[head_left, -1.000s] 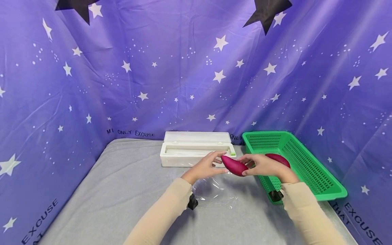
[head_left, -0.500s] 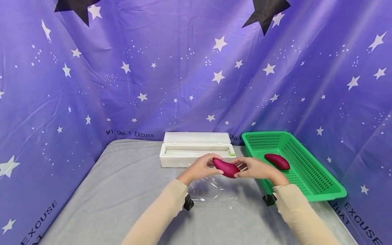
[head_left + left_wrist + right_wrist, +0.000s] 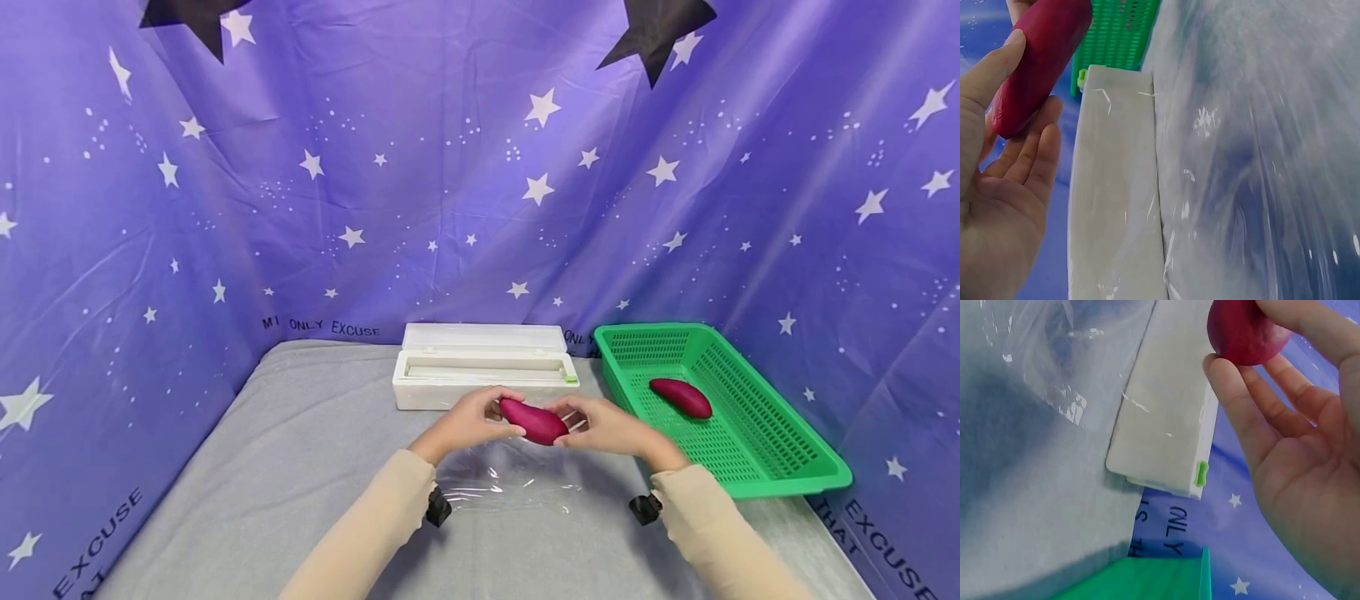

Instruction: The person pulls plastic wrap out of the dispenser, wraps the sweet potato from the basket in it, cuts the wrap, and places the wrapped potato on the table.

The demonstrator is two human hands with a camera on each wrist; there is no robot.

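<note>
A red-purple sweet potato (image 3: 536, 422) is held up between both hands over the front of a white cling film box. My left hand (image 3: 465, 421) grips its left end, the thumb on the near side and the fingers round the far side. At the other end, my right hand (image 3: 607, 427) pinches it between thumb and fingertips. The left wrist view shows the sweet potato (image 3: 1041, 62) lengthwise; in the right wrist view just its rounded end (image 3: 1244, 334) shows. Clear cling film (image 3: 510, 483) lies spread on the table below the hands.
Behind the hands stands the cling film box (image 3: 487, 394), its lid raised and a green slider (image 3: 571, 378) at the right. A green basket (image 3: 795, 486) on the right contains another sweet potato (image 3: 681, 397). Starry purple cloth hangs round the grey-covered table (image 3: 247, 467).
Both hands have moved left with the sweet potato, from beside the basket to over the film. The left hand has closed round its end. The other sweet potato in the basket is now uncovered.
</note>
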